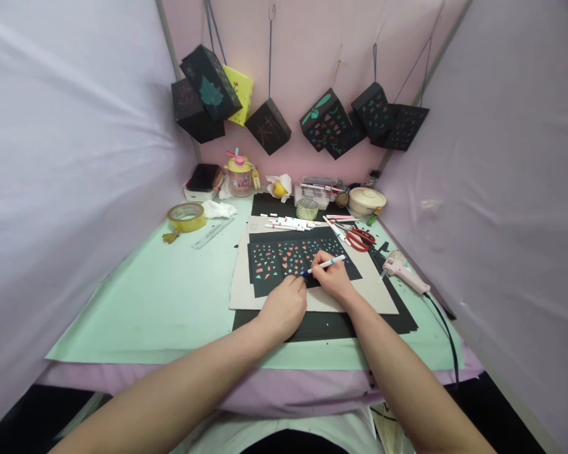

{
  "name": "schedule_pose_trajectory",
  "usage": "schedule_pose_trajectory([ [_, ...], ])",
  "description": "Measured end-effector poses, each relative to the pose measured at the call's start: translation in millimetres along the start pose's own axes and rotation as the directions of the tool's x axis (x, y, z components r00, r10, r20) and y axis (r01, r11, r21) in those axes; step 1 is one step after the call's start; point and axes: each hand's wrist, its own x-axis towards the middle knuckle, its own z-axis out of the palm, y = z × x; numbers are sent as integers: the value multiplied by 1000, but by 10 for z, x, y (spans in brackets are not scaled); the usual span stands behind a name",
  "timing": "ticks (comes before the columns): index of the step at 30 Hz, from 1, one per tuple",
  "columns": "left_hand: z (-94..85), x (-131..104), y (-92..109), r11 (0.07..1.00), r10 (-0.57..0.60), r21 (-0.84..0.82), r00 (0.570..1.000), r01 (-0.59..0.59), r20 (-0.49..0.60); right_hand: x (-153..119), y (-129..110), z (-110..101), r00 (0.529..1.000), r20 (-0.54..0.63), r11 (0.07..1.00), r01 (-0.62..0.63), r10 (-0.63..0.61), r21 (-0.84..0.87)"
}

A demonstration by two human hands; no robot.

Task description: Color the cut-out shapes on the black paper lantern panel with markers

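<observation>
My right hand (330, 277) is closed around a white marker pen (334, 261) with a blue tip end. The pen slants down to the left, its tip at the lower part of a black sheet of paper (260, 289). Rows of small coloured shapes, among them hearts, stars and triangles, cover this sheet. My left hand (284, 307) presses on the sheet's lower edge, fingers together and bent, close to the pen tip. Part of the edge is hidden beneath it. Under the black sheet lies a pale grey board (241, 296), with more black paper (260, 321) below that.
Several white markers (291, 223) lie behind the sheet, near red-handled scissors (360, 239). A glue gun (404, 271) with a cord is at right. Yellow tape (187, 217) and a clear ruler (213, 233) are at left. Black boxes (268, 126) hang above the table's back.
</observation>
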Motion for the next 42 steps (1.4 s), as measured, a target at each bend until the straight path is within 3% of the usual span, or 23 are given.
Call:
schedule_pose_trajectory([
  [7, -9, 0, 21, 997, -39, -69, 997, 34, -67, -2, 10, 8, 1000, -9, 1000, 0, 0, -7],
  [42, -45, 7, 19, 997, -36, -74, 997, 32, -64, 4, 44, 23, 999, 2, 999, 40, -40, 10],
])
